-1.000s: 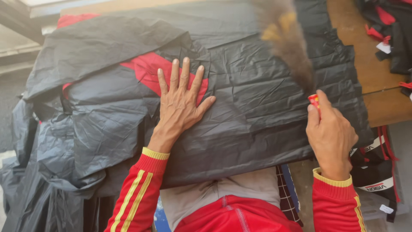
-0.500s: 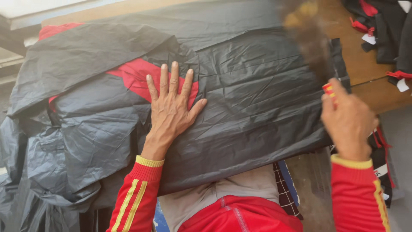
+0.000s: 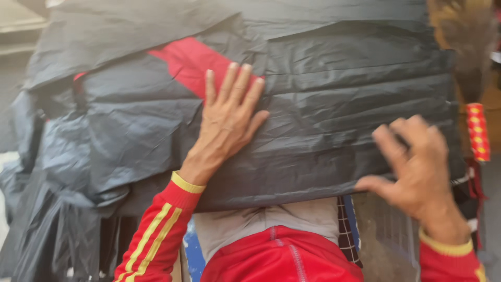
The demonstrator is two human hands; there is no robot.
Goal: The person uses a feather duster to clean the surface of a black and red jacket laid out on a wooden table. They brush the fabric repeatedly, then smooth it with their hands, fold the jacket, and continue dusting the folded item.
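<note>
Pressing hand: the left hand (image 3: 227, 122) lies flat on the black fabric (image 3: 334, 120), palm down, fingers (image 3: 241, 86) spread open and gripping nothing.
Other hand: the right hand (image 3: 417, 167) is at the near right corner of the black fabric, fingers loosely curled and apart; it is blurred, so whether they touch the cloth or hover just over it cannot be told, and they hold nothing.
Fabric: a thin, wrinkled black sheet spread across the table (image 3: 493, 99), its near edge hanging just past the table toward the person's body.
Red piece: a red fabric (image 3: 195, 62) shows between the black layers, its end lying under the fingertips of the left hand.
Done so far: the right-hand part of the black fabric looks laid out fairly flat, with long creases running across it.
Left to do: the left side is not smoothed; black fabric there is bunched and spills off the table edge in folds (image 3: 57, 209).
Fabric relative to fingers: it lies directly under the left palm and runs out on all sides; its near right corner sits beneath or just beside the right fingers.
Nearby: a brush (image 3: 477, 130) with a red and yellow patterned handle and dark bristles lies just beyond the right hand, untouched.
</note>
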